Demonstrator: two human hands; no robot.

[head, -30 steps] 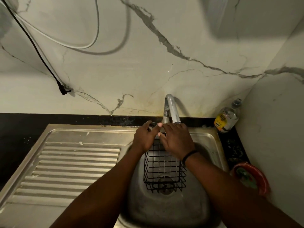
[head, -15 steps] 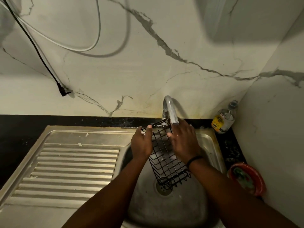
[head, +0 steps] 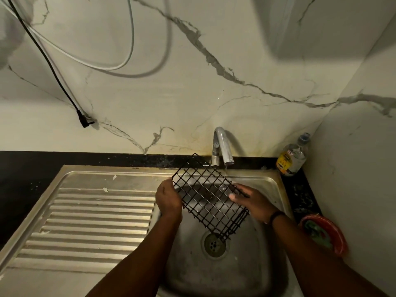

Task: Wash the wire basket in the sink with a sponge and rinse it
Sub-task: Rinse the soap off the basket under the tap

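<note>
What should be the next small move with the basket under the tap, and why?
Probably shift the wire basket a little toward the right, so more of its grid passes under the thin stream from the tap. The left hand and right hand hold it tilted over the sink, and the water meets only its far right edge.

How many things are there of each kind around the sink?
Wire basket: 1
Tap: 1
Hands holding the basket: 2, left hand and right hand
Bottle: 1
Red bowl: 1
Cables on the wall: 2, black cable and white cable
Total: 8
</note>
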